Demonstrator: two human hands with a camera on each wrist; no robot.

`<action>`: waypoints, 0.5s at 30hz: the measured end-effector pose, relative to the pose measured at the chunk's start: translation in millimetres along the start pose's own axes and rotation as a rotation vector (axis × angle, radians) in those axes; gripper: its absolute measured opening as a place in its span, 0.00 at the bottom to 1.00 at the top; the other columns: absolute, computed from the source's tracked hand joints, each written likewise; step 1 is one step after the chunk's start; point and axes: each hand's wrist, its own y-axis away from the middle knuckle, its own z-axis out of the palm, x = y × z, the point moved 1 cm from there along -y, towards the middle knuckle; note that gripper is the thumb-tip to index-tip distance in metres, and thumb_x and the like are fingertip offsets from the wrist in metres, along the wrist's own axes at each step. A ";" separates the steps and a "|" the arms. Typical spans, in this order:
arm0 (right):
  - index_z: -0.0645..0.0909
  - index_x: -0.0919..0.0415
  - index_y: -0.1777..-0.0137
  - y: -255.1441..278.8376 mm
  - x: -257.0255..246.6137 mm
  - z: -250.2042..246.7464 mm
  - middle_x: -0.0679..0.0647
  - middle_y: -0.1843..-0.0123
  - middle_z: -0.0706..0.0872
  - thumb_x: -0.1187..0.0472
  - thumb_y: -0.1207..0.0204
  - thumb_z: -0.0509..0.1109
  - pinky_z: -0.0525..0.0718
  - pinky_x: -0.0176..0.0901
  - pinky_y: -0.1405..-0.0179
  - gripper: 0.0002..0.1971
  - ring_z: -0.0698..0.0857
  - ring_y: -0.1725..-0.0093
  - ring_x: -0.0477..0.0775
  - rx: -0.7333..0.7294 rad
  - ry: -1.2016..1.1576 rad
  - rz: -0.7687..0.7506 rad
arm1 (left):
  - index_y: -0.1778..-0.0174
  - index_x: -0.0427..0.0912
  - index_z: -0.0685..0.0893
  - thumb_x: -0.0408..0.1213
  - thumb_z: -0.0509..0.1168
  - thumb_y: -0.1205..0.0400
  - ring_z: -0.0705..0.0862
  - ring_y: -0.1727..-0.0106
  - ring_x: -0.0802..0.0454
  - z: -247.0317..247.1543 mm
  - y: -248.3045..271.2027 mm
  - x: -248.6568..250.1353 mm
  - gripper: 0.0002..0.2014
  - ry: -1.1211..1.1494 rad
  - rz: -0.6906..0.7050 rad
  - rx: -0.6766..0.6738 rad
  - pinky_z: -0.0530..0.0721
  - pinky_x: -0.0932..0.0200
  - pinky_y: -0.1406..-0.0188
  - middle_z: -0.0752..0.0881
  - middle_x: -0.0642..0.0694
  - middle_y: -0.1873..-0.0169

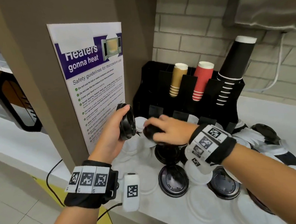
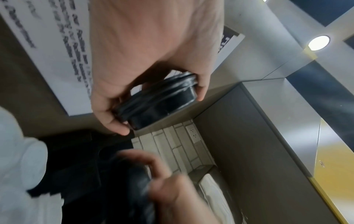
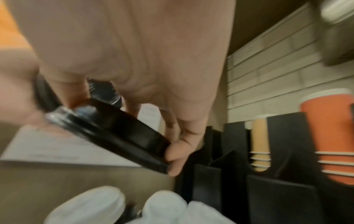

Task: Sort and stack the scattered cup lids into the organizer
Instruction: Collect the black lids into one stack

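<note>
The left hand (image 1: pixel 110 131) gripped a black lid stack (image 1: pixel 127 121) beside the organizer (image 1: pixel 159 87); the right hand (image 1: pixel 169 131) clasped 1 black lid (image 1: pixel 150 130), best nested squarely onto it.

The head view looks forward and down from above and behind both hands, onto the worktop (image 1: pixel 16 147) and the black organizer (image 1: pixel 159 87) beyond them. Each wrist view sits very close under its palm, facing along the fingers and upward. The organizer shows in the head and right wrist views; the wall poster (image 1: pixel 93 77) beside the left hand (image 1: pixel 110 131) shows in all three.
</note>
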 end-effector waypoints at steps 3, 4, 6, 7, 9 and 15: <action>0.68 0.43 0.29 9.4 8.3 -20.8 0.53 0.46 0.73 0.53 0.19 0.64 0.75 0.42 0.46 0.20 0.78 0.46 0.55 0.275 -0.284 -0.033 | 0.62 0.55 0.93 0.58 0.70 0.30 0.88 0.62 0.58 16.7 1.3 -8.0 0.13 -0.033 -0.017 -0.065 0.82 0.54 0.55 0.90 0.55 0.64; 0.69 0.43 0.30 12.9 6.7 -24.3 0.54 0.47 0.75 0.54 0.19 0.65 0.78 0.43 0.48 0.19 0.80 0.48 0.55 0.330 -0.391 -0.072 | 0.59 0.56 0.93 0.59 0.66 0.28 0.90 0.58 0.59 22.5 1.9 -11.0 0.15 -0.040 -0.028 -0.094 0.82 0.53 0.52 0.92 0.54 0.60; 0.71 0.40 0.32 19.7 1.2 -26.1 0.54 0.44 0.79 0.56 0.21 0.68 0.84 0.43 0.47 0.19 0.84 0.48 0.54 0.358 -0.563 -0.156 | 0.43 0.51 0.90 0.61 0.61 0.25 0.89 0.44 0.54 31.7 2.1 -16.6 0.24 -0.038 -0.074 -0.147 0.83 0.51 0.45 0.91 0.47 0.45; 0.72 0.37 0.34 22.7 -0.9 -25.1 0.49 0.43 0.81 0.55 0.24 0.70 0.85 0.41 0.47 0.21 0.85 0.47 0.49 0.358 -0.607 -0.188 | 0.36 0.50 0.87 0.63 0.59 0.24 0.88 0.39 0.51 35.3 2.4 -18.3 0.28 -0.045 -0.094 -0.169 0.83 0.49 0.42 0.89 0.45 0.40; 0.74 0.32 0.37 28.3 -3.2 -23.2 0.36 0.44 0.82 0.57 0.29 0.73 0.83 0.32 0.51 0.24 0.84 0.46 0.38 0.359 -0.627 -0.229 | 0.34 0.51 0.84 0.66 0.58 0.26 0.87 0.38 0.48 40.6 3.1 -20.0 0.31 -0.050 -0.114 -0.176 0.87 0.47 0.44 0.89 0.44 0.39; 0.76 0.34 0.38 37.3 1.9 -19.0 0.26 0.45 0.80 0.62 0.33 0.77 0.81 0.27 0.53 0.28 0.82 0.42 0.34 0.405 -0.662 -0.246 | 0.36 0.48 0.84 0.67 0.62 0.31 0.89 0.42 0.46 51.1 2.6 -23.4 0.34 -0.016 -0.117 -0.158 0.87 0.42 0.45 0.90 0.42 0.43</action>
